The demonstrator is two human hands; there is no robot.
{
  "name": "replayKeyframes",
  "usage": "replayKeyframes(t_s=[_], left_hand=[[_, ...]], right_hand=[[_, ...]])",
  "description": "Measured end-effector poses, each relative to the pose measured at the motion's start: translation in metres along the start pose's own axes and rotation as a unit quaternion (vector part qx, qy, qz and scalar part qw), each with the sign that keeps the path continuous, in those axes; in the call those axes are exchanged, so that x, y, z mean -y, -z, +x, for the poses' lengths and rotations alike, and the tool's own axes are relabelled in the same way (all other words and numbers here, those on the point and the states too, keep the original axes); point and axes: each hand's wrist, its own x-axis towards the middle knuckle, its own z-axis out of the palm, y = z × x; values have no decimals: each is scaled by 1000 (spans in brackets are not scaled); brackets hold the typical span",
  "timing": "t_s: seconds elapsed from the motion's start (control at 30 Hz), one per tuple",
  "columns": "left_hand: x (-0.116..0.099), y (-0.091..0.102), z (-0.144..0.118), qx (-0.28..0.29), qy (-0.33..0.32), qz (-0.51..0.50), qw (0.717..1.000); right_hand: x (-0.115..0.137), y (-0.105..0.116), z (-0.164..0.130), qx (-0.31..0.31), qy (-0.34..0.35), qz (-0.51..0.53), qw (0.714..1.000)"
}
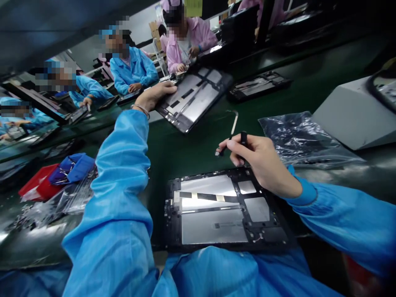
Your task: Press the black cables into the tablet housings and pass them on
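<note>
A far tablet chassis (193, 99) on the green counter (185, 152) is gripped at its edge by the left hand (154, 95). A slim tool (230, 138) is pinched in the right hand (260, 161) fingers above a near tablet chassis (222, 210). Both chassis look thin, rigid and fragile, best held by the frame edges.

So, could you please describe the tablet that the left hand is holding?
On the green belt, look past the open tablet nearest the person. The tablet at the left hand lies further up, tilted. Unlike the untouched near one, its edge is gripped.
</note>
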Motion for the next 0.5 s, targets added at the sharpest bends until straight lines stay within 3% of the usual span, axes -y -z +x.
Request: replayKeyframes(t_s=[0.1, 0.2, 0.27, 0.37, 0.5], left_hand=[[14, -8, -16, 109, -12, -11, 994], [31, -31, -24, 233, -41, 17, 971], [39, -44, -24, 280, -56, 41, 957], [40, -54, -29, 276, -74, 66, 956], [16, -63, -66, 192, -164, 31, 967]], right_hand=[[2, -1, -2, 6, 10, 5, 1000], [-2, -3, -2, 15, -11, 14, 1000], [-5, -3, 0, 20, -24, 9, 999], [-8, -3, 2, 23, -32, -6, 999], [-8, -1, 2, 54, -32, -54, 997]])
